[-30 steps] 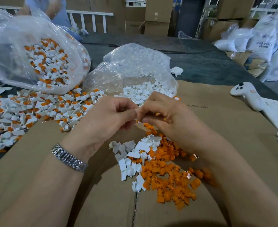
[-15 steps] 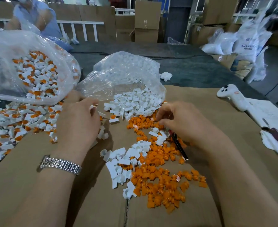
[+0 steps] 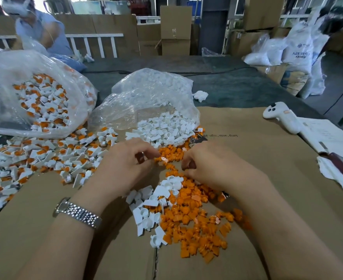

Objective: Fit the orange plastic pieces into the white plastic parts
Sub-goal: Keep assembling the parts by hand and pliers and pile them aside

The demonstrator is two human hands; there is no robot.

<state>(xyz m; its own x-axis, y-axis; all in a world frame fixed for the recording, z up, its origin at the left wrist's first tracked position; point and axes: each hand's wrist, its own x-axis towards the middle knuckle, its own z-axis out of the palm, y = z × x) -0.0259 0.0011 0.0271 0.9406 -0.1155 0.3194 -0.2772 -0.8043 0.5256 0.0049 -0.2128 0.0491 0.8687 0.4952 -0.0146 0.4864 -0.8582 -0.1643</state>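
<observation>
- Both hands hover over the far end of the loose pile; the left hand point(image 3: 126, 168), a metal watch point(image 3: 76, 213) on its wrist, has its fingers curled with the tips close together above the orange pieces point(image 3: 195, 227), and whether they pinch a piece cannot be told.
- Likewise curled, the right hand point(image 3: 209, 166) has its fingertips tucked down into the orange scatter; what it holds, if anything, is hidden.
- Between and below the two hands the orange pieces lie in one loose heap on the brown cardboard sheet point(image 3: 257, 158), far too many to count and facing every way, with no shared long axis.
- Along the heap's left edge lies a smaller cluster of white parts point(image 3: 146, 209), roughly two dozen, also jumbled.
- Beyond the fingers, one clear bag point(image 3: 146, 102) spills more white parts toward the hands.
- On the left, a second clear bag point(image 3: 35, 93) holds white parts already fitted with orange, and a wide spread of fitted parts point(image 3: 45, 156) lies in front of it.
- One white handheld controller point(image 3: 281, 117) rests at the right beside papers point(image 3: 328, 136).
- Faint mirrored-looking print on the cardboard near the bag is too small to read surely.
- White sacks point(image 3: 295, 49) at the back right carry "ABS" lettering.
- Another person point(image 3: 39, 29) is at the far left.
</observation>
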